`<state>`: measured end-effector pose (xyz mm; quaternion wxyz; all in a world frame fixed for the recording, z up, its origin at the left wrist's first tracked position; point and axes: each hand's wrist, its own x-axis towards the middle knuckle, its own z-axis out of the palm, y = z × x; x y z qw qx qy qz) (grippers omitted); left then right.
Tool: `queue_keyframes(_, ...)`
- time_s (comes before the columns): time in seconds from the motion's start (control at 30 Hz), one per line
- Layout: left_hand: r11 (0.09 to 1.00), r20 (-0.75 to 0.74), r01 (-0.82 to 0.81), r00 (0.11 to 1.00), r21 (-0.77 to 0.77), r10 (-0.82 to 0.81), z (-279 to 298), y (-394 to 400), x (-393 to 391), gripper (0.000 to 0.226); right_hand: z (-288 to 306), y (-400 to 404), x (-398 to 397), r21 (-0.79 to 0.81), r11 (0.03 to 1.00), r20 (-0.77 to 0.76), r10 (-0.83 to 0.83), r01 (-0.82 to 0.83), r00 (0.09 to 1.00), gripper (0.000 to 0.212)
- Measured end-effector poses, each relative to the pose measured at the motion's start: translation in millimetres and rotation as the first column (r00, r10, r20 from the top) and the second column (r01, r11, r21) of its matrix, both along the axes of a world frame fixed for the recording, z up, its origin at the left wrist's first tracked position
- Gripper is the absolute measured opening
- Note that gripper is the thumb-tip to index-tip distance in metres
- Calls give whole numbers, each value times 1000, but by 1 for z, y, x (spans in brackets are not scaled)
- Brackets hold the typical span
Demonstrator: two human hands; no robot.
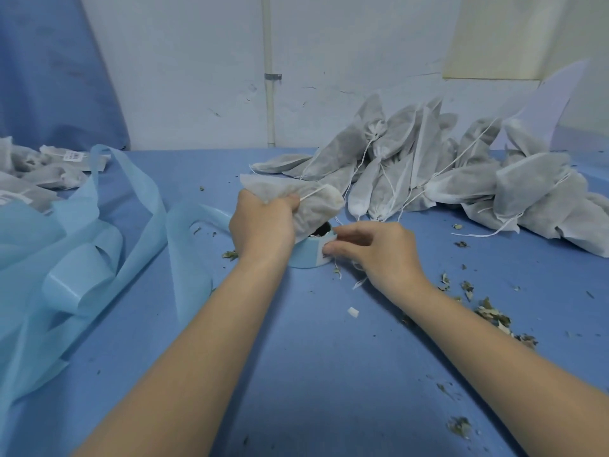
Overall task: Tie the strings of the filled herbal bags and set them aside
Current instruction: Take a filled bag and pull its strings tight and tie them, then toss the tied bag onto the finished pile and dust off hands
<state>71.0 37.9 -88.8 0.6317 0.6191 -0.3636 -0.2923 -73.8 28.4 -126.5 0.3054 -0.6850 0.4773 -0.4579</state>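
Both bare forearms enter from the bottom edge, at about 7 and 5 o'clock, and converge toward the middle of the blue table cover (313,374). Crumbs of dried herb (494,316) lie scattered on the cover at about 4 o'clock, beside the right forearm.

Farther in, the right hand (379,250) is turned palm-down, its thumb and forefinger pinching a small white label (324,248) against the side of a light blue round container (304,255). Just left of it, the left hand (263,222) is clenched around the neck of a filled herbal bag (314,206), which sits tilted over the container's dark opening with its white string (311,194) running across the top.

At 9 o'clock, loose light blue fabric strips (82,242) curl over the cover, with a few more grey bags (39,173) behind them at 10 o'clock.

Beyond the hands, from 1 to 3 o'clock, a pile of filled bags (445,173) with trailing strings leans against the white wall (197,77), where a pipe (269,77) runs vertically at 12 o'clock.
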Motion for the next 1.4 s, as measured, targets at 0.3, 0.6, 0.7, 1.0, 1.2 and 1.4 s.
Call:
queue_keyframes(0.3, 1000, 2, -30, 1000, 1, 30, -1, -1, 0, 25, 1, 5, 3, 10, 996, 10, -92, 92, 996, 15)
queue_keyframes(0.6, 998, 31, -63, 998, -7, 63, -4, -3, -4, 26, 1, 19, 18, -88, 985, -263, -165, 147, 950, 20)
queue_keyframes(0.7, 998, 27, -64, 998, -9, 64, -4, -2, -4, 26, 2, 26, 17, -63, 995, -322, -91, 75, 942, 22)
queue_keyframes(1.0, 979, -8, -7, 1000, -205, 5, 2, 8, -7, 22, 30, 39, 3, -186, 981, -372, -20, -53, 928, 18)
queue_keyframes(1.2, 959, 26, 200, 980, -201, -199, 3, 14, -12, 24, 52, 37, -12, -407, 913, -233, -71, -31, 970, 15)
queue_keyframes(1.4, 914, 60, 379, 925, -147, -374, 3, 19, -17, 29, 51, 28, -22, -393, 920, -226, -100, 3, 969, 15)
